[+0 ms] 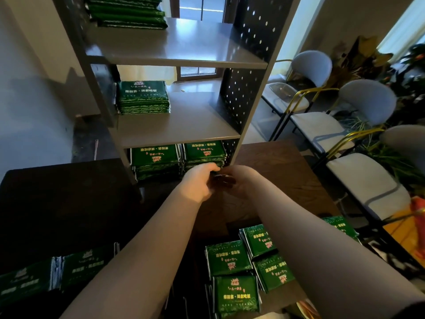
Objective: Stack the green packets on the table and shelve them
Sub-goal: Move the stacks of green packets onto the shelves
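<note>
Curled fingers of the left hand [199,181] hook over the front edge of the lower-right stack [204,153] of green packets. The right hand [239,180] is curled just beside it at the same edge. Something dark sits between the two palms; cannot tell what the right hand pinches, as shadow hides it.

Nearest: loose green packets [230,259] lie overlapping on the dark wooden table [287,176], below the right forearm. A shadowed row of packets [46,275] stands at near left.

Mid: the grey shelf unit [179,130] stands on the table. Its lowest bay holds two stacks side by side, the lower-left stack [155,157] touching the one under the hands.

Farther: the middle stack [142,97] sits at the left of the middle shelf. The top stack [128,12] sits at the left of the top shelf.

Far right: white-cushioned chairs [322,127] in a row, and plants [368,58] beyond them.
</note>
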`<state>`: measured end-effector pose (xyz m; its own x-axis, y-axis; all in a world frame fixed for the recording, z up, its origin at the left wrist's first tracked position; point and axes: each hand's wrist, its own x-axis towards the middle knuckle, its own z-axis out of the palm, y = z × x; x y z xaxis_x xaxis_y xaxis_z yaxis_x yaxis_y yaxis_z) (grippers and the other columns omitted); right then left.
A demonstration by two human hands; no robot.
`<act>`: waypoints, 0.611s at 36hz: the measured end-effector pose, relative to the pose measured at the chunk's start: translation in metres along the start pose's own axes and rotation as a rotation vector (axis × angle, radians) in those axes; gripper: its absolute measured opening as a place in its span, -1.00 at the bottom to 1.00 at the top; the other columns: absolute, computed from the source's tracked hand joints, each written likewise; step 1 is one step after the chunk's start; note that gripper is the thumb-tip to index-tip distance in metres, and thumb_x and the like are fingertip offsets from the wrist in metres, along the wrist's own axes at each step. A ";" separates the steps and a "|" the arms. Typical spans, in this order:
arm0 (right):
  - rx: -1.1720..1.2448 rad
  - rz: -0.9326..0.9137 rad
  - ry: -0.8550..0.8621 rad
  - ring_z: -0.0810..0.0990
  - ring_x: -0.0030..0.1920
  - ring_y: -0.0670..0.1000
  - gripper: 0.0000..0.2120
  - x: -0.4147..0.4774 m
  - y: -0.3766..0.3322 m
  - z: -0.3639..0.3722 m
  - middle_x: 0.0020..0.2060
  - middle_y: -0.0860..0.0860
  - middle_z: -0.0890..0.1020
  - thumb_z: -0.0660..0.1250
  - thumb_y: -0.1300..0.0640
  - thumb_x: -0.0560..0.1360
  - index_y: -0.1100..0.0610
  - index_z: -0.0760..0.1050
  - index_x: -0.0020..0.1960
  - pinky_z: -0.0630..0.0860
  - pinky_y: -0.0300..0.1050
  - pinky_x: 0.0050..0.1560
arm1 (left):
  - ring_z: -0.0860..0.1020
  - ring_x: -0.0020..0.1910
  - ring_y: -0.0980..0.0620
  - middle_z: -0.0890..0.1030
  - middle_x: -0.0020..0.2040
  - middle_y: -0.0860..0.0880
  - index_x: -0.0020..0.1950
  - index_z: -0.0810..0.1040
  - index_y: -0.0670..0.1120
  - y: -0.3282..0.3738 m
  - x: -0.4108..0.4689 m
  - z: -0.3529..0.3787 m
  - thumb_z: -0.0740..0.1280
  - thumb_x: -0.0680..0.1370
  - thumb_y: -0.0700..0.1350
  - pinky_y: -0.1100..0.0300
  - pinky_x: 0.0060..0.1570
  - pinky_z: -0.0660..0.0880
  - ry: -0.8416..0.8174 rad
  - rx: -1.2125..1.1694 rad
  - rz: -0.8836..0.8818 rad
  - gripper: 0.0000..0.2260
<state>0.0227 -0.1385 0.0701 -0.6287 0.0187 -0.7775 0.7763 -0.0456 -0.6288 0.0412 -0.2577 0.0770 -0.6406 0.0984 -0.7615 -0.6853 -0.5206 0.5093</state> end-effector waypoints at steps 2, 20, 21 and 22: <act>-0.037 -0.020 0.013 0.63 0.13 0.13 -0.85 -0.002 0.008 -0.012 0.03 0.18 0.64 0.35 0.28 0.54 0.26 0.53 0.10 0.54 -0.01 0.24 | 0.58 -0.12 -0.10 0.59 -0.10 -0.16 -0.01 0.52 -0.21 -0.008 0.005 0.001 0.32 0.57 -0.32 0.00 0.08 0.54 -0.034 0.123 -0.010 -0.95; -1.116 0.014 -0.027 0.56 0.17 0.03 -0.34 0.023 0.046 -0.143 0.30 0.03 0.55 0.58 0.19 0.35 0.11 0.45 0.40 0.49 -0.06 0.23 | 0.45 0.33 -0.12 0.47 0.36 -0.11 0.47 0.40 -0.08 -0.113 0.057 0.037 0.58 0.39 -0.12 0.04 0.23 0.48 -0.115 1.290 -0.091 -0.32; -1.154 0.026 -0.064 0.53 0.23 0.03 -0.29 0.028 0.049 -0.145 0.33 0.02 0.52 0.59 0.17 0.34 0.07 0.41 0.43 0.47 -0.02 0.29 | 0.45 0.32 -0.12 0.46 0.38 -0.11 0.50 0.37 -0.06 -0.115 0.059 0.040 0.58 0.39 -0.09 0.05 0.23 0.48 -0.123 1.356 -0.107 -0.28; -1.193 0.042 -0.100 0.51 0.28 0.05 -0.26 0.032 0.051 -0.146 0.36 0.01 0.50 0.60 0.15 0.32 0.03 0.40 0.44 0.45 0.03 0.33 | 0.46 0.32 -0.13 0.44 0.40 -0.11 0.52 0.33 -0.04 -0.118 0.061 0.044 0.58 0.41 -0.05 0.06 0.19 0.49 -0.121 1.434 -0.128 -0.26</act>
<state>0.0487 0.0060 0.0112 -0.5616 -0.0405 -0.8264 0.3174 0.9119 -0.2603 0.0675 -0.1528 -0.0116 -0.5244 0.1860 -0.8309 -0.4434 0.7735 0.4529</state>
